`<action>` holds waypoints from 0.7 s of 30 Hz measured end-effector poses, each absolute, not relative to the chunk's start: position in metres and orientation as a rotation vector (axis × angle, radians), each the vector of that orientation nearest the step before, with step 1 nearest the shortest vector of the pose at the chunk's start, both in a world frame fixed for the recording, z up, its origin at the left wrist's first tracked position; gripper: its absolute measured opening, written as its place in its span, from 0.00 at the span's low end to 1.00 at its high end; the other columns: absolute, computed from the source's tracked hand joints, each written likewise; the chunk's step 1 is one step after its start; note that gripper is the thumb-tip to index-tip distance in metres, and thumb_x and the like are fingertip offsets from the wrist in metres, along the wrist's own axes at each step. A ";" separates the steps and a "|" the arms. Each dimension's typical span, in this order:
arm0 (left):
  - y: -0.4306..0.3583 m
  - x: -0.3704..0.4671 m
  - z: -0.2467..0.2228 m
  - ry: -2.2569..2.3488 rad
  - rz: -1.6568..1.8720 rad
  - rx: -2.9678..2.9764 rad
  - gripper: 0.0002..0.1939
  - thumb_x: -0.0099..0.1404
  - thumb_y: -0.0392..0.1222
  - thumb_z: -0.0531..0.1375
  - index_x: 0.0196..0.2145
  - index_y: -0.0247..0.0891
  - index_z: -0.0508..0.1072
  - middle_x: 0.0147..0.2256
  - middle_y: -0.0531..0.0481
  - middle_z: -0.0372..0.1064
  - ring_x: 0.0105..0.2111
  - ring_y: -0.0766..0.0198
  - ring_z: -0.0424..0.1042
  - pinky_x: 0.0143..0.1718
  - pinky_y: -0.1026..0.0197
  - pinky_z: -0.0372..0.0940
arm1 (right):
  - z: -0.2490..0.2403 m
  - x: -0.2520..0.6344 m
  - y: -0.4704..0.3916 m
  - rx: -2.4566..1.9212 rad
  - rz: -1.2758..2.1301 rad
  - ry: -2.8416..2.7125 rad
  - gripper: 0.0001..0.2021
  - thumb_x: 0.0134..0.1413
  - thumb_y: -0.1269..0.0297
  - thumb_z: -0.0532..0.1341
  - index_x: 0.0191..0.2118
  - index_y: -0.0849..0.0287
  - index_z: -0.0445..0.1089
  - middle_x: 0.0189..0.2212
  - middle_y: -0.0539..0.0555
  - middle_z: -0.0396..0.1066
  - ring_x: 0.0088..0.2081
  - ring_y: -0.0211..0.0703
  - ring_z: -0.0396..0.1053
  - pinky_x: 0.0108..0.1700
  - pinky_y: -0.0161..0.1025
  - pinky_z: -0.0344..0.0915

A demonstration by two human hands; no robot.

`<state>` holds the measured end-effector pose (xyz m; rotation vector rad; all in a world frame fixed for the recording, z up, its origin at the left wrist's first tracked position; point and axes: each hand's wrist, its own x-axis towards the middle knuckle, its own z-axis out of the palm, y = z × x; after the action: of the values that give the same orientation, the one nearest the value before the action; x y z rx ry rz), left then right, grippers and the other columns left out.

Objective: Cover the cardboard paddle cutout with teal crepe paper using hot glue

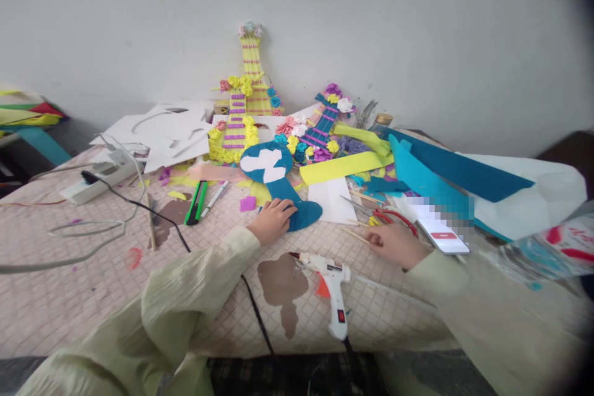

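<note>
A blue cutout with a round top, narrow neck and wide base lies on the table; white paper pieces sit on its round part. My left hand rests on the left edge of its base, fingers lying over it, thumb hidden. To the right, my right hand is closed, and a thin wooden stick pokes out from its fingertips. Just beyond that hand lie red-handled scissors. A white glue gun lies between my forearms, its nozzle pointing left.
Flower-trimmed yellow and blue craft pieces stand against the wall. A green cutter and a white pen lie left. A power strip trails cables. Right are blue sheets, a phone and a plastic bottle.
</note>
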<state>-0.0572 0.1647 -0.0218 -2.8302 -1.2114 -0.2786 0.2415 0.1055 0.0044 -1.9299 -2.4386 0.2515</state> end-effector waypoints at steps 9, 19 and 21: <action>0.157 -0.053 -0.023 -1.237 -0.266 -2.749 0.18 0.62 0.36 0.48 0.50 0.39 0.63 0.50 0.46 0.59 0.46 0.57 0.58 0.43 0.54 0.55 | 0.025 0.194 0.136 -1.634 0.124 -2.562 0.12 0.53 0.67 0.53 0.42 0.57 0.70 0.36 0.55 0.72 0.36 0.42 0.68 0.38 0.36 0.60; 0.157 -0.052 -0.029 -1.222 -0.252 -2.703 0.17 0.62 0.36 0.48 0.49 0.39 0.63 0.49 0.46 0.60 0.45 0.56 0.59 0.42 0.52 0.54 | -0.009 0.136 0.208 -1.629 0.112 -2.563 0.06 0.49 0.64 0.60 0.32 0.58 0.72 0.31 0.53 0.72 0.33 0.39 0.67 0.35 0.33 0.59; 0.158 -0.052 -0.032 -1.222 -0.280 -2.699 0.17 0.62 0.36 0.48 0.50 0.39 0.63 0.49 0.45 0.60 0.45 0.55 0.58 0.42 0.52 0.54 | -0.008 0.135 0.209 -1.622 0.092 -2.590 0.06 0.51 0.64 0.58 0.32 0.59 0.71 0.31 0.53 0.72 0.34 0.39 0.67 0.36 0.33 0.58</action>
<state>-0.0525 0.1576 -0.0322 -2.6993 -1.2220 -0.2799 0.1349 0.2090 -0.0083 -1.6222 -2.5902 0.0922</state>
